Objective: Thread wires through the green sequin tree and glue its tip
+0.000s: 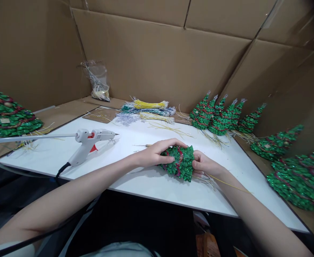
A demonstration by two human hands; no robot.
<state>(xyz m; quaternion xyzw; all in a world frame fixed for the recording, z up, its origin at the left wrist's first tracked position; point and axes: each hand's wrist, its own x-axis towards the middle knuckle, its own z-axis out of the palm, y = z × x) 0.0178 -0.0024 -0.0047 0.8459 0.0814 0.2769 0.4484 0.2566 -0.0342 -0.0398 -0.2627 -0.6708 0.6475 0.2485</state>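
Observation:
A small green Christmas tree point(182, 162) with red garland lies on its side, tip to the left. My left hand point(160, 153) wraps over its top and side, thumb across the garland. At the tree's base, the fingers of my right hand point(203, 163) are curled together; what they pinch there is hidden. A yellow wire point(230, 185) runs from below that hand across the wrist, and thin white wires point(206, 180) trail under it. Just beyond my left hand a thin pointed tool point(143, 145) lies on the table, partly covered.
On the white table point(135, 182), a glue gun point(88, 144) rests at left. Wire bundles point(150, 109) lie at the back, near a clear plastic bag point(99, 84). Several decorated trees point(222, 116) stand at back right, others at right point(301, 178) and far left point(7, 114). Cardboard walls point(151, 53) enclose everything.

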